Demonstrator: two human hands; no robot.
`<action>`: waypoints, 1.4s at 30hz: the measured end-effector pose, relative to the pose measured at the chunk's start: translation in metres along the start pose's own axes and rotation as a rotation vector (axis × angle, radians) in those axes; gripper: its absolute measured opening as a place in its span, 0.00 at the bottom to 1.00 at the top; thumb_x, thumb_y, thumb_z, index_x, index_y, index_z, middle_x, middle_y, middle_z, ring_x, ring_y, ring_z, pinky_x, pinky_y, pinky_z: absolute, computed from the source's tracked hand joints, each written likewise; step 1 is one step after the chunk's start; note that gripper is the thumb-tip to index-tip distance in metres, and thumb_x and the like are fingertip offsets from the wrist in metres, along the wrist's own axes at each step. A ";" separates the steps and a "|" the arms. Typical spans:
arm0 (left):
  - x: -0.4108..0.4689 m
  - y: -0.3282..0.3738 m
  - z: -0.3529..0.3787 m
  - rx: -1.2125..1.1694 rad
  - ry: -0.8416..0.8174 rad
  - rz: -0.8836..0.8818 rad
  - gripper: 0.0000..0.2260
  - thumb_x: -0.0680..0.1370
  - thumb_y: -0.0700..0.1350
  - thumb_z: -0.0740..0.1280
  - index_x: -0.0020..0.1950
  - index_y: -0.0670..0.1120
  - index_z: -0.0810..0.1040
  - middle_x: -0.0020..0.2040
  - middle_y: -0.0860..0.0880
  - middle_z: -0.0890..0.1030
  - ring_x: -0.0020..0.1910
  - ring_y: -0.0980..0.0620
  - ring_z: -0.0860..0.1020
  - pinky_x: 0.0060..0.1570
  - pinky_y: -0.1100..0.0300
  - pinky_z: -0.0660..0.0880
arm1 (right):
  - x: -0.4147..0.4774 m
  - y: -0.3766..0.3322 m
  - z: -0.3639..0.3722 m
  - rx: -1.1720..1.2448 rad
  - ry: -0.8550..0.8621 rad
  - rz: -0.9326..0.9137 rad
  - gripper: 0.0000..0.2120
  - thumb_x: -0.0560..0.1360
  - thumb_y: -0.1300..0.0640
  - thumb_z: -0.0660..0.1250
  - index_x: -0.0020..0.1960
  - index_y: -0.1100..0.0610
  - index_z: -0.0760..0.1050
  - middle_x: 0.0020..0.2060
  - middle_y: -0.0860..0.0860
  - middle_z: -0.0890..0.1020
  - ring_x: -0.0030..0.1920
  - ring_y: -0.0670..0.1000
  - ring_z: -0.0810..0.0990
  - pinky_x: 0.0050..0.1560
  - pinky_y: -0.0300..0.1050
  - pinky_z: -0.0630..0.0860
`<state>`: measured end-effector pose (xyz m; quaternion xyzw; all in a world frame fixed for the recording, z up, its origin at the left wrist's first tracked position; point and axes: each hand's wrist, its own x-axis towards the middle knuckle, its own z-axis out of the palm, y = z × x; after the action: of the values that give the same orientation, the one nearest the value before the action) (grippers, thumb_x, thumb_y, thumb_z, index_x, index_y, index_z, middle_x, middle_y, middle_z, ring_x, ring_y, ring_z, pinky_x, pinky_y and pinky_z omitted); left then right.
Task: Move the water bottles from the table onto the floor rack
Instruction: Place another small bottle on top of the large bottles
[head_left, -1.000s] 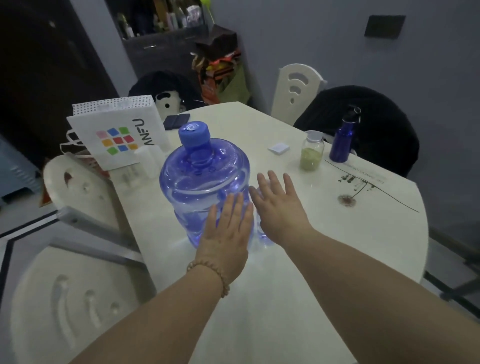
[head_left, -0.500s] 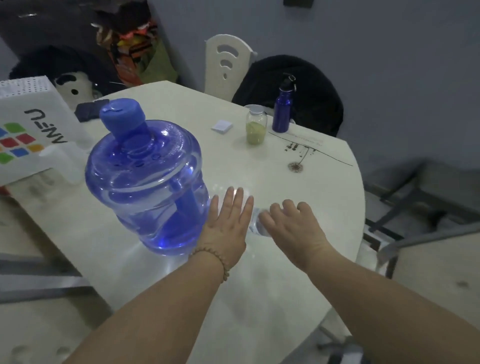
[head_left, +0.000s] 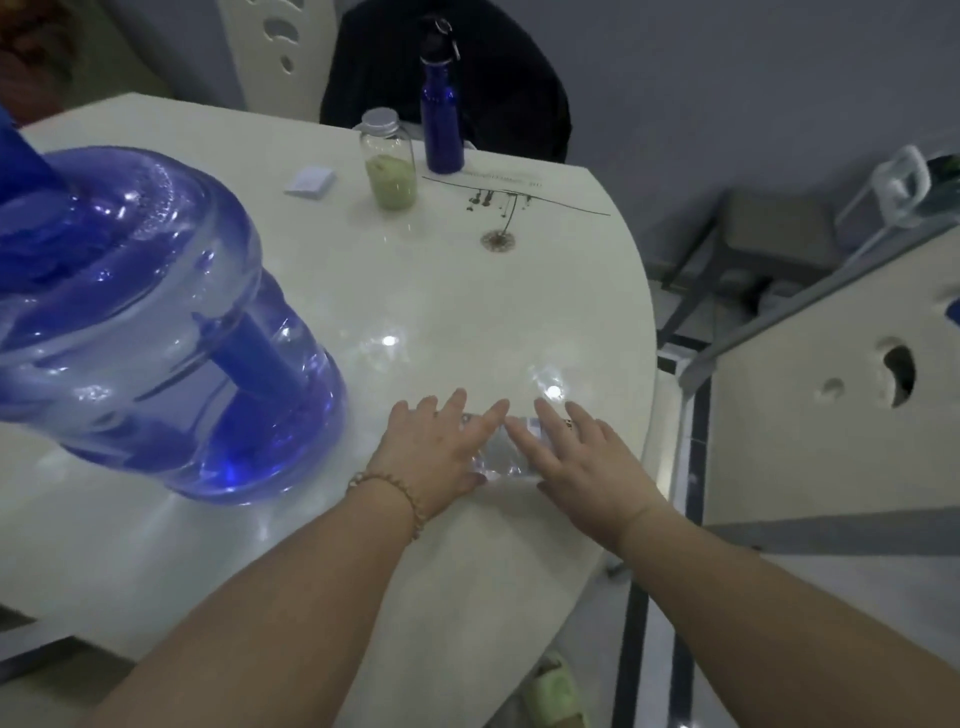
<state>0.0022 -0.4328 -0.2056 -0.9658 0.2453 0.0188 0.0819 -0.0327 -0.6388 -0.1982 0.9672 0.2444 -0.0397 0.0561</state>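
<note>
I have the left hand (head_left: 431, 457) and right hand (head_left: 582, 462), fingers straight, pressed to a small clear bottle (head_left: 498, 453) between them near the table's (head_left: 467, 312) right edge, beside the jug (head_left: 156, 322).

The head camera looks steeply down and forward, close above the white table (head_left: 467, 291).

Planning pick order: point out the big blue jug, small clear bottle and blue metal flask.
big blue jug (head_left: 156, 312), head view, on its clear body.
small clear bottle (head_left: 500, 449), head view, on its visible middle.
blue metal flask (head_left: 441, 130), head view, on its body.
</note>
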 end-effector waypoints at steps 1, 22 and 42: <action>-0.001 0.001 0.000 0.015 0.005 0.005 0.38 0.74 0.66 0.60 0.74 0.60 0.38 0.72 0.45 0.65 0.63 0.42 0.68 0.59 0.44 0.64 | -0.001 -0.001 -0.001 0.011 -0.002 -0.001 0.36 0.76 0.57 0.64 0.77 0.51 0.48 0.72 0.63 0.62 0.65 0.68 0.67 0.56 0.61 0.73; 0.137 0.175 -0.297 0.159 0.580 0.352 0.35 0.75 0.65 0.61 0.74 0.58 0.46 0.64 0.46 0.71 0.60 0.43 0.70 0.60 0.43 0.66 | -0.173 0.212 -0.211 -0.250 0.387 0.374 0.33 0.73 0.66 0.62 0.76 0.55 0.55 0.66 0.66 0.69 0.60 0.68 0.71 0.62 0.64 0.68; 0.311 0.609 -0.349 0.087 0.531 0.566 0.30 0.71 0.66 0.53 0.69 0.54 0.59 0.59 0.46 0.75 0.54 0.44 0.73 0.54 0.44 0.69 | -0.452 0.552 -0.124 -0.270 0.117 0.521 0.38 0.77 0.57 0.55 0.72 0.52 0.29 0.76 0.60 0.54 0.72 0.65 0.59 0.70 0.62 0.58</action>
<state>-0.0164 -1.1655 0.0243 -0.8267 0.5154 -0.2203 0.0483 -0.1595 -1.3176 0.0210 0.9818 -0.0062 0.0645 0.1784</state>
